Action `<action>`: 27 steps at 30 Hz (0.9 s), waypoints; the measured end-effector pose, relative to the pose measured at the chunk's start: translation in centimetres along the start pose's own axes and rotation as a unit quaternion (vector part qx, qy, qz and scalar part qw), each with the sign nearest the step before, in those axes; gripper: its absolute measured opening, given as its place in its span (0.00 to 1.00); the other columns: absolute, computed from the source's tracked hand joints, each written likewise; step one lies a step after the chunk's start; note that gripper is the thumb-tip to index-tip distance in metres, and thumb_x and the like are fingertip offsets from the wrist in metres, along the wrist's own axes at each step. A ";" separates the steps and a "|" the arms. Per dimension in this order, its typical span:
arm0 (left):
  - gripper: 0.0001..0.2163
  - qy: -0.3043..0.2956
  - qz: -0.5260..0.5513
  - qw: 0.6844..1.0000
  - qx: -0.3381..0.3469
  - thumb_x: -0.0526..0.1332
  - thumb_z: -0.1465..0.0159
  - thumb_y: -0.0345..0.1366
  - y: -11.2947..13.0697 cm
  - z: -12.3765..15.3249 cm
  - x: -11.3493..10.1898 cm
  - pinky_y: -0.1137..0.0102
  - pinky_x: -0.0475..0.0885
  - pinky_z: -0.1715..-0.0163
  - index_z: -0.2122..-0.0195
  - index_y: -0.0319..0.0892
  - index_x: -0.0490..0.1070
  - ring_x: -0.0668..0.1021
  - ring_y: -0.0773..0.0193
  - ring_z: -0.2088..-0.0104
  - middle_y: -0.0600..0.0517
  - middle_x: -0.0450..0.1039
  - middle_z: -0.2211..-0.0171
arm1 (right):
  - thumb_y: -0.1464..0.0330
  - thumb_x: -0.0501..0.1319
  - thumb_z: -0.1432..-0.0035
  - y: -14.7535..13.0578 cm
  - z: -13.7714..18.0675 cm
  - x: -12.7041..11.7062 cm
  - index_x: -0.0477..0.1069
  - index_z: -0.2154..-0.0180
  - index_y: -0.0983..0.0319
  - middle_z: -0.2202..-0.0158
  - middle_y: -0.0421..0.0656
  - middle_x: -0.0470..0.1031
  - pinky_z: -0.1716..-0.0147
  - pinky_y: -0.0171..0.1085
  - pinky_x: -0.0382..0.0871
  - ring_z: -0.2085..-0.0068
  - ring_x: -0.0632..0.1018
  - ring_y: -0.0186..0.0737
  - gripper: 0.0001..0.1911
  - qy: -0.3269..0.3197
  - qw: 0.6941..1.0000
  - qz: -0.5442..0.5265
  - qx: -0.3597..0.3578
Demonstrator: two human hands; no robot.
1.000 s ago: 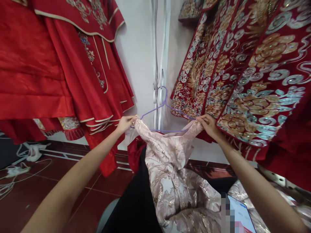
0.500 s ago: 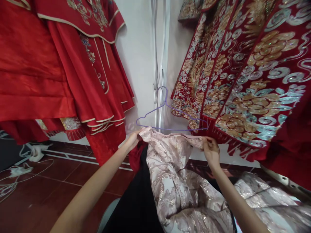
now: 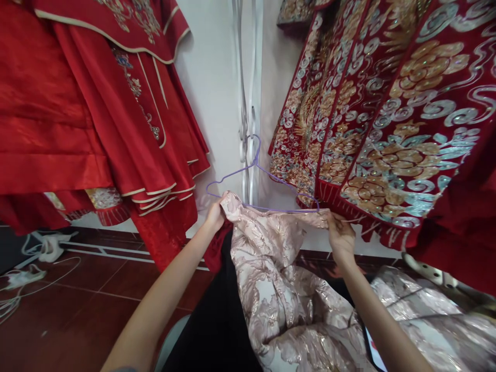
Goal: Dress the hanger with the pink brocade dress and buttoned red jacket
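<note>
My left hand [image 3: 215,217] pinches one end of the waistband of a pale pink brocade skirt [image 3: 267,258]. At the waistband's other end, my right hand [image 3: 342,235] grips the cloth between thumb and fingers. The band is stretched between both hands, and the rest of the skirt falls in bulky folds toward me. Just behind its top edge hangs a purple wire hanger [image 3: 256,161], hooked on a white metal stand [image 3: 250,93]. The hanger's lower bar runs along the band; whether they touch, I cannot tell.
Red garments [image 3: 127,113] hang at left, and a red embroidered garment [image 3: 372,134] with fringe hangs at right. More brocade cloth [image 3: 434,320] lies lower right, beside a partly hidden phone [image 3: 374,351]. White cables [image 3: 23,279] lie on the tiled floor at left.
Both hands keep hold of the skirt. Its waistband has come up to the level of the hanger's lower bar. The view has shifted slightly, so the surroundings sit further left.
</note>
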State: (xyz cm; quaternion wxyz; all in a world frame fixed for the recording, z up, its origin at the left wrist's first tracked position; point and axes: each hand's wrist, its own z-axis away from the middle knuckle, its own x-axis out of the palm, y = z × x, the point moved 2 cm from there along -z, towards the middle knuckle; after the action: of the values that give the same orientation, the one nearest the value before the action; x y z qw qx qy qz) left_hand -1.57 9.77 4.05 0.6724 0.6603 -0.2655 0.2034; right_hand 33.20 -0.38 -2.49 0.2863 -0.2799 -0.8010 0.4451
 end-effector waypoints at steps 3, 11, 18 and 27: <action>0.05 -0.001 -0.004 1.000 0.020 0.60 0.40 0.32 0.1 0.0 -0.2 0.68 0.69 0.57 0.67 0.38 0.74 0.76 0.63 0.67 0.49 0.76 0.69 | 0.53 0.63 0.54 -0.7 0.3 -0.2 0.69 0.66 0.61 0.66 0.47 0.76 0.59 0.45 0.69 0.64 0.77 0.43 0.20 0.005 1.000 0.003 -0.010; 0.07 -0.010 -0.006 1.000 0.000 0.60 0.39 0.35 -0.7 0.2 -0.1 0.68 0.70 0.60 0.69 0.37 0.74 0.76 0.63 0.69 0.50 0.76 0.71 | 0.50 0.58 0.50 -4.7 -1.4 3.1 0.72 0.65 0.61 0.65 0.47 0.77 0.61 0.43 0.69 0.64 0.76 0.44 0.21 -0.038 0.996 0.062 -0.058; 0.09 -0.062 -0.008 0.997 -0.045 0.59 0.39 0.38 -1.6 1.2 -0.5 0.69 0.71 0.62 0.69 0.38 0.74 0.77 0.63 0.68 0.49 0.77 0.69 | 0.58 0.52 0.39 -10.4 -0.6 9.1 0.72 0.62 0.60 0.63 0.47 0.78 0.57 0.42 0.64 0.62 0.76 0.46 0.15 -0.151 0.926 0.233 -0.255; 0.08 0.077 -0.378 0.898 0.211 0.65 0.45 0.41 6.0 1.0 -6.8 0.70 0.67 0.59 0.70 0.41 0.75 0.75 0.61 0.65 0.51 0.75 0.70 | 0.56 0.51 0.39 -10.3 -3.2 10.0 0.68 0.63 0.59 0.66 0.46 0.77 0.62 0.41 0.62 0.65 0.76 0.46 0.15 -0.240 0.902 0.287 -0.215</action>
State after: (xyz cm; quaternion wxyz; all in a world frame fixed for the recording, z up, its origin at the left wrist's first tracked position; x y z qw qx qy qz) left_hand -10.69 9.58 4.49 0.5621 0.8196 0.1055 0.0352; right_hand 26.71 3.85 10.02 -0.1217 -0.4371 -0.8066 0.3789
